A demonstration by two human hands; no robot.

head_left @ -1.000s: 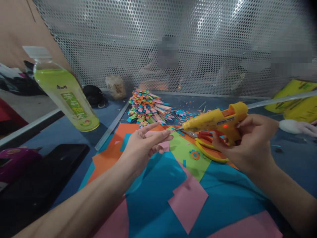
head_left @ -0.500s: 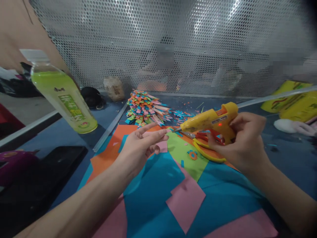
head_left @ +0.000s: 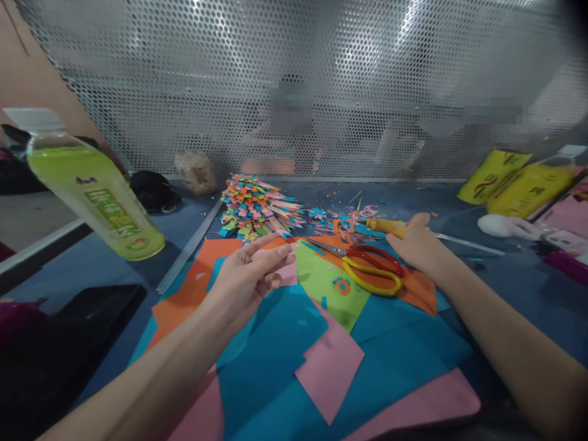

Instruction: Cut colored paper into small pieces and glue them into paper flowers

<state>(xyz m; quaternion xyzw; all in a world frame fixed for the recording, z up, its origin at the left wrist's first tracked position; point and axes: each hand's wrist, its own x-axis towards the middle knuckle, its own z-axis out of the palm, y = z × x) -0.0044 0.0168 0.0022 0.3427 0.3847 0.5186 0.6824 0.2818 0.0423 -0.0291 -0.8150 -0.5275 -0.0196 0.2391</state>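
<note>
My left hand [head_left: 250, 272] hovers over the coloured paper sheets [head_left: 275, 331], thumb and forefinger pinched together. Whatever is between the fingertips is too small to make out. My right hand [head_left: 416, 242] is closed round a yellow hot glue gun [head_left: 383, 226], low at the table behind the sheets, its nozzle pointing left among paper scraps. Between my hands, scissors [head_left: 367, 269] with red and yellow handles lie on the orange and green paper. A small orange and blue paper flower [head_left: 342, 285] rests beside them. Beyond my left hand stands a cone of layered coloured paper strips [head_left: 257, 208].
A bottle of green drink [head_left: 98, 190] stands at left, behind a dark flat object [head_left: 96, 343]. Paper scraps [head_left: 328, 214] are scattered near the perforated metal screen [head_left: 321, 141]. Yellow packets [head_left: 509, 184] lie at far right. A clear strip [head_left: 190, 245] runs left of the paper.
My right hand has carried the glue gun away from my left fingertips, forward and down to the table behind the scissors. The left hand keeps its pinch. The whole view has shifted slightly.
</note>
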